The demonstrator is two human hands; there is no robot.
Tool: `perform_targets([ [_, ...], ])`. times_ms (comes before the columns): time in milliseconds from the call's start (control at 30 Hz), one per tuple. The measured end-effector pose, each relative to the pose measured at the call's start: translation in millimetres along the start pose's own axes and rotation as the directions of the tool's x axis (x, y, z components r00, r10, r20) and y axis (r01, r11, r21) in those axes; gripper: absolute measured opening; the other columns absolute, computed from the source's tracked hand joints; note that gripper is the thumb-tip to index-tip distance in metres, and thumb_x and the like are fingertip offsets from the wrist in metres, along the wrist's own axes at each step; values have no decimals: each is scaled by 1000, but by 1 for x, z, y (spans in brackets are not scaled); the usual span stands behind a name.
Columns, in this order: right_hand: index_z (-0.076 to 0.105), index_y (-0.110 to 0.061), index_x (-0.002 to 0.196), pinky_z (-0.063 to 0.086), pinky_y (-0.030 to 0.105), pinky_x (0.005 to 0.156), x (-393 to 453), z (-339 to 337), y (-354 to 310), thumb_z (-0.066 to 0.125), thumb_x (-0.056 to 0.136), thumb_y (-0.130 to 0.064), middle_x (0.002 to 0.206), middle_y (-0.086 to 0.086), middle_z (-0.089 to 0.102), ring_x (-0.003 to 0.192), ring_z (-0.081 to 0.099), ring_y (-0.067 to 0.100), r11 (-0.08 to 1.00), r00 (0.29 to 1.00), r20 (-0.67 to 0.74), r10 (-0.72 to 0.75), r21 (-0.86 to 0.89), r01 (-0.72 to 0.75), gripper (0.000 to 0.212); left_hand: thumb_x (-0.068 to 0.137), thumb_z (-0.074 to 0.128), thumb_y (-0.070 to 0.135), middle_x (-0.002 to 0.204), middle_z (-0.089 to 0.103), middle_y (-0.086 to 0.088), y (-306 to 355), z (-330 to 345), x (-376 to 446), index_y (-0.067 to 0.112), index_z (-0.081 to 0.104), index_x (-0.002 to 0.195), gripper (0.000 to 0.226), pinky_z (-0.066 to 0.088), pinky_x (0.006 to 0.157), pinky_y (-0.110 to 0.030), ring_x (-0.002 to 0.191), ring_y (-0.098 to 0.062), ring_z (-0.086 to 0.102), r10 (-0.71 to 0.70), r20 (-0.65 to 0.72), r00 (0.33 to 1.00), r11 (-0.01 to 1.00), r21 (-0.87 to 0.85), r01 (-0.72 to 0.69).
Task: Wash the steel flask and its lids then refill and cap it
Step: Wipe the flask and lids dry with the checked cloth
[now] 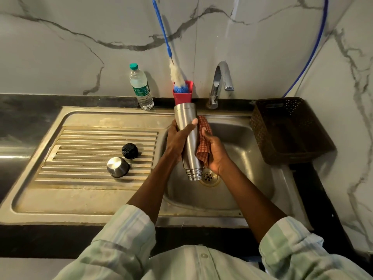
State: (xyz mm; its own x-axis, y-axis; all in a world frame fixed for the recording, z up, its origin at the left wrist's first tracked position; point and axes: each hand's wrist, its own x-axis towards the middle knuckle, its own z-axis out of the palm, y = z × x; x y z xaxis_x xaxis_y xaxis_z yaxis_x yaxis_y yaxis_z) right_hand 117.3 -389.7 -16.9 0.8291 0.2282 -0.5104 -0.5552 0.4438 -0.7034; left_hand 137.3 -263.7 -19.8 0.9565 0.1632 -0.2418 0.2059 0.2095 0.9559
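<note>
Over the sink basin (242, 142) the steel flask (190, 142) is held upside down, its threaded mouth pointing at the drain (209, 176) and its flat base up near the red holder (183, 96). It is brushed steel, plain, with no writing to be seen. The left hand (177, 142) grips its body, thumb laid across the front; the right hand (215, 152) clutches a red checked cloth (203, 146) against the flask's side, fingers curled round it. On the ribbed drainboard (90, 158) to the left lie the two lids, just beside each other: a black inner lid (130, 150) and a steel cup lid (117, 167), the latter turned dome up. At the back of the table (30, 118) stands a clear plastic water bottle (141, 87) with a green cap; its label is green and white but too small to read. A blue-handled bottle brush (175, 75) stands in the red holder. The chrome tap (220, 83) rises behind the basin, and a dark perforated basket (288, 130) sits at the right. A thin blue hose (314, 47) runs down the marble wall.
</note>
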Motion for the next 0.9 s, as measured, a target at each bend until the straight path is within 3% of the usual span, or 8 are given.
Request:
perform_targets([
  [67, 64, -10, 121, 54, 44, 89, 0, 6, -6, 60, 92, -37, 106, 13, 72, 90, 69, 28, 998, 999, 32, -5, -55, 7, 40, 75, 84, 37, 112, 69, -4, 5, 3, 0, 18, 50, 133, 70, 61, 80, -36, 94, -20, 71, 58, -107, 993, 998, 47, -53],
  [167, 64, -5, 119, 54, 41, 84, 4, 6, -3, 63, 90, -37, 104, 14, 72, 87, 69, 29, 988, 998, 33, 51, -147, -46, 43, 76, 84, 26, 107, 67, -7, 16, -4, 4, 16, 52, 122, 57, 60, 75, -35, 91, -23, 70, 110, -260, 959, 985, -99, -140],
  [333, 60, -4, 121, 58, 41, 76, 7, 1, 15, 64, 90, -31, 115, 21, 69, 104, 66, 39, 971, 990, 35, 134, -206, -125, 41, 55, 84, 49, 100, 65, -6, 24, -33, 9, 12, 54, 119, 80, 60, 78, -38, 88, -22, 68, 130, -493, 861, 938, -221, -268],
  [433, 62, -10, 123, 57, 45, 77, 12, 3, 18, 58, 91, -28, 120, 20, 67, 106, 66, 40, 981, 982, 102, 161, -121, -149, 37, 63, 84, 46, 104, 66, -6, 30, -55, 8, 21, 53, 120, 70, 60, 82, -42, 92, -24, 69, 129, -564, 815, 901, -277, -334],
  [567, 63, -10, 119, 55, 47, 83, 23, 17, 22, 53, 96, -30, 111, 19, 69, 96, 69, 34, 991, 988, 78, 132, -28, -130, 32, 78, 82, 37, 119, 64, -12, 56, -93, 5, 19, 44, 136, 72, 61, 78, -40, 98, -28, 69, 5, -605, 796, 821, -451, -349],
  [667, 61, -10, 119, 52, 50, 87, 30, 34, 22, 53, 96, -30, 114, 19, 67, 106, 64, 36, 993, 991, 65, 113, 14, -114, 32, 79, 81, 38, 110, 66, -11, 78, -124, 5, 14, 44, 132, 68, 62, 78, -42, 90, -25, 70, -89, -621, 779, 780, -530, -334],
  [800, 60, -10, 118, 58, 46, 75, 40, 62, 20, 50, 98, -33, 101, 21, 71, 93, 68, 36, 993, 992, 82, 98, 52, -103, 33, 75, 83, 47, 110, 66, -10, 94, -166, 5, 10, 47, 123, 71, 57, 91, -49, 94, -26, 70, -219, -659, 719, 761, -577, -297],
  [900, 61, -9, 111, 55, 46, 82, 44, 82, 18, 51, 98, -35, 94, 20, 72, 93, 66, 36, 994, 992, 86, 97, 47, -101, 31, 80, 77, 52, 117, 66, -16, 96, -188, 5, 10, 45, 126, 70, 56, 92, -54, 102, -36, 68, -373, -563, 737, 662, -718, -213],
])
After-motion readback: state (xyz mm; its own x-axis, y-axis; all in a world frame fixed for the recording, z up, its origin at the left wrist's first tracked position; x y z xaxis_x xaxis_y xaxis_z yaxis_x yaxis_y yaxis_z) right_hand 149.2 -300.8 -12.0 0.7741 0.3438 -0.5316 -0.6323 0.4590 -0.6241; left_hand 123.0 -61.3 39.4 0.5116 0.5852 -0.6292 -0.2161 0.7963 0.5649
